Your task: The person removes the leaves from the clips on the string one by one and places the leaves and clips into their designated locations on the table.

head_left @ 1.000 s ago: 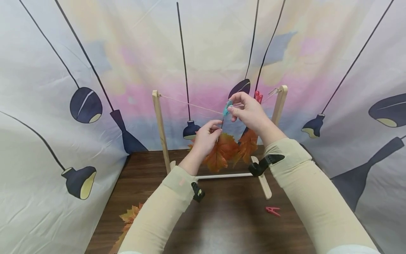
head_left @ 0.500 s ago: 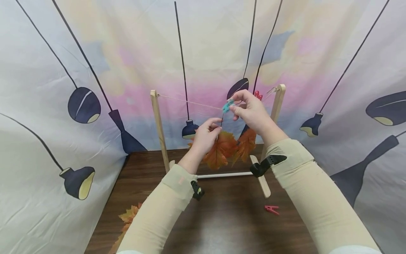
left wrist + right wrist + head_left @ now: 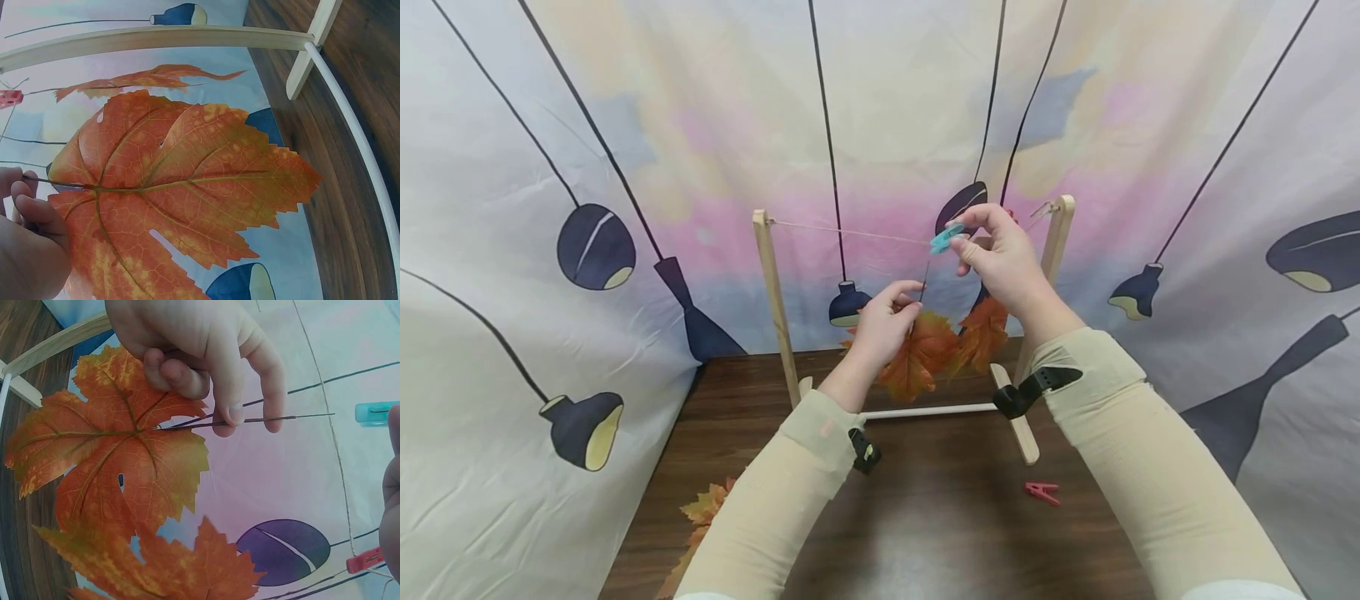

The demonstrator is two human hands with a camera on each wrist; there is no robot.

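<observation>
My left hand pinches the thin dark stem of an orange artificial maple leaf, which hangs below the fingers. In the right wrist view the stem's tip crosses the string. Higher and to the right, my right hand holds a teal clothespin between thumb and fingers. A small gap separates that clothespin from the string in the right wrist view. Beside the held leaf hangs a second maple leaf, its stem leading to a red clothespin on the string.
The string runs between a left wooden post and a right wooden post. A white rod joins the stand low down. On the brown table lie a pinkish-red clothespin and more autumn leaves, partly behind the left sleeve.
The teal clothespin has moved up and slightly right, away from the stem's tip, and tilted flatter. My left hand keeps the stem in nearly the same place.
</observation>
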